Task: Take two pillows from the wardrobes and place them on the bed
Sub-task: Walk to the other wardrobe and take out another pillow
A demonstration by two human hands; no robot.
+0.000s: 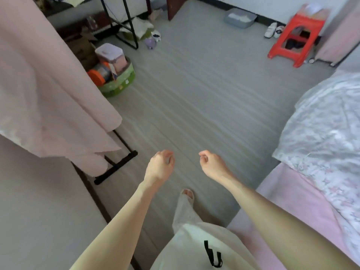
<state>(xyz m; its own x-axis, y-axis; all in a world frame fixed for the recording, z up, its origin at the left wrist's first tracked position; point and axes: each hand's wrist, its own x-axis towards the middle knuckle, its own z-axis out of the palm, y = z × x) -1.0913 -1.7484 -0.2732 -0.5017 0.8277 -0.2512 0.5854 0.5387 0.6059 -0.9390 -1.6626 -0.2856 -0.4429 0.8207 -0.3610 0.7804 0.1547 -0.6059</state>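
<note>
— So, what does the head view show of the hands?

— Both arms reach forward over a grey floor [204, 98]. The left hand [160, 164] and the right hand [211, 164] hang side by side, apart from each other, fingers curled loosely into the palms. Neither holds anything.

— And the pillows?

— No pillow can be picked out. On the left, pale pink fabric [44, 94] hangs over a black metal frame [116, 168]; whether that is a wardrobe cover cannot be told, and nothing behind it is visible.

— Where is the bed?

— Along the right edge. The bed [288, 199] has a pink sheet, with a white quilt [323, 137] in a faint floral print bunched on top. The right forearm passes just beside its near corner.

— What else is in the room?

— A red plastic stool [296, 38] stands at the far right, with white shoes [272, 30] next to it and a grey tray [240, 17] by the wall. At the far left, a green basket [120, 82] holds a clear lidded box [111, 54] and an orange-capped container. A small purple pot [150, 43] sits on the floor beyond it. The person's light trousers [185, 213] and one bare foot show below, between the arms.
</note>
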